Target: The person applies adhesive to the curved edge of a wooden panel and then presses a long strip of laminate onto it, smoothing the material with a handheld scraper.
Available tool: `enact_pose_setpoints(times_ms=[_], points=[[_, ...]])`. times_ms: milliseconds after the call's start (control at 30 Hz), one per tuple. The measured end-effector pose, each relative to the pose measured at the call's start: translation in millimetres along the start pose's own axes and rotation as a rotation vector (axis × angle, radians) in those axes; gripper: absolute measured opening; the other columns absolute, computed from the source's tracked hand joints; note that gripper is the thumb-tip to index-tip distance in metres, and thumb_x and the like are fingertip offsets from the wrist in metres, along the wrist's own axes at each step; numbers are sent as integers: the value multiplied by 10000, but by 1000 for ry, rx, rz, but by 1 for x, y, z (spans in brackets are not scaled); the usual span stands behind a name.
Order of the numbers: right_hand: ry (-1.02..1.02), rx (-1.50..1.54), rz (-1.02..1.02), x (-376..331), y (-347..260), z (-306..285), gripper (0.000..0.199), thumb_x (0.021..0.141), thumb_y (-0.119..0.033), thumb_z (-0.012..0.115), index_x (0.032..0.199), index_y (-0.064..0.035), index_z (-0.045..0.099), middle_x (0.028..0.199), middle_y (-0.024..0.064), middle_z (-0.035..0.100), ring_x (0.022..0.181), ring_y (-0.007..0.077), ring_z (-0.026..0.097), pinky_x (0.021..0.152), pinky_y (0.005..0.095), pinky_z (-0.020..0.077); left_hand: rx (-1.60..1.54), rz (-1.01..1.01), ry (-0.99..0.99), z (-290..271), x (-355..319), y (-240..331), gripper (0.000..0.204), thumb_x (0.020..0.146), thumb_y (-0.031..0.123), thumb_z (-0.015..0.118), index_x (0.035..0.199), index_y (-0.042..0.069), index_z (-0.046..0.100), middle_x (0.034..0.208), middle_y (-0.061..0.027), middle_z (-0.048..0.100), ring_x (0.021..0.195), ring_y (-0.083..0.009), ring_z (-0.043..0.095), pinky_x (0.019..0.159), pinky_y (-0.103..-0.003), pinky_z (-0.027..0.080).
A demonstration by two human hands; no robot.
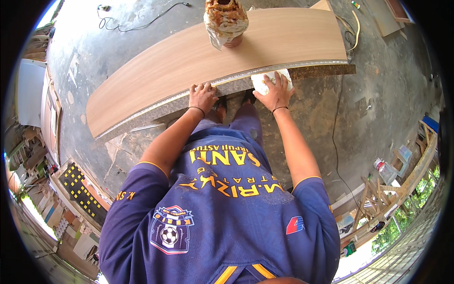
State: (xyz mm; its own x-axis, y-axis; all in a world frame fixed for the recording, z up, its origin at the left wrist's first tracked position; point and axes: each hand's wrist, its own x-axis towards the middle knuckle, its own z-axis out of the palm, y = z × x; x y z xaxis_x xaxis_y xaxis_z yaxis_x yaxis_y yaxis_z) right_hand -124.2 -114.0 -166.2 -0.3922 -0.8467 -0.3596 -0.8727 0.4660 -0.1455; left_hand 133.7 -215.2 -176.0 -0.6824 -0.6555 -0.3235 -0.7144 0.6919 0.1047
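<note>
Head view: white pad [259, 82] partly hidden

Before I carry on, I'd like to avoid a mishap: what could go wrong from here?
The crusted container stands on the wood-grain panel, so a jolt might tip it. Your left hand rests at the panel's near edge and could get scraped if it slips. A dark cable on the floor to your right might trip you.

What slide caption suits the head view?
Left hand at the near edge of a long board; right hand on a white pad.
</note>
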Motion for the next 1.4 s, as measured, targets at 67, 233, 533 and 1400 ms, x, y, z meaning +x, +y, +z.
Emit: enact_pose_setpoints(times_ms=[67, 233, 533, 1400], points=[[1, -2, 0, 1, 0, 1, 725, 677, -605, 668, 1309, -275, 536, 1473, 66, 339, 1385, 275, 211, 968, 736, 213, -2, -4, -6, -2, 0, 1, 310, 807, 371, 648, 1063, 199, 631, 1108, -9, 561, 1101, -199, 528, 971, -455, 329], [-65, -17, 12, 0, -2, -6, 725, 678, -608, 671, 1309, -275, 539, 1477, 63, 335, 1387, 277, 213, 980, 727, 217, 26, 3, 11, 4, -1, 0, 313, 813, 369, 646, 1067, 187, 634, 1117, -22, 563, 1104, -217, 530, 969, -452, 350], [-99, -7, 69, -10, -5, -9, 725, 672, -609, 676, 1307, -284, 546, 1481, 58, 332, 1392, 278, 210, 1005, 718, 204, 24, 21, 2, 4, 3, -1, 367, 787, 360, 663, 1081, 146, 608, 1097, -52, 578, 1106, -241, 534, 949, -411, 399], [137, 139, -49, -45, -86, 34, 669, 692, -555, 706, 1276, -258, 568, 1461, 94, 335, 1393, 307, 204, 968, 765, 187, 19, 118, -12, -2, 2, -8, 359, 819, 357, 630, 1095, 128, 614, 1128, -51, 560, 1113, -235, 524, 930, -422, 388]])
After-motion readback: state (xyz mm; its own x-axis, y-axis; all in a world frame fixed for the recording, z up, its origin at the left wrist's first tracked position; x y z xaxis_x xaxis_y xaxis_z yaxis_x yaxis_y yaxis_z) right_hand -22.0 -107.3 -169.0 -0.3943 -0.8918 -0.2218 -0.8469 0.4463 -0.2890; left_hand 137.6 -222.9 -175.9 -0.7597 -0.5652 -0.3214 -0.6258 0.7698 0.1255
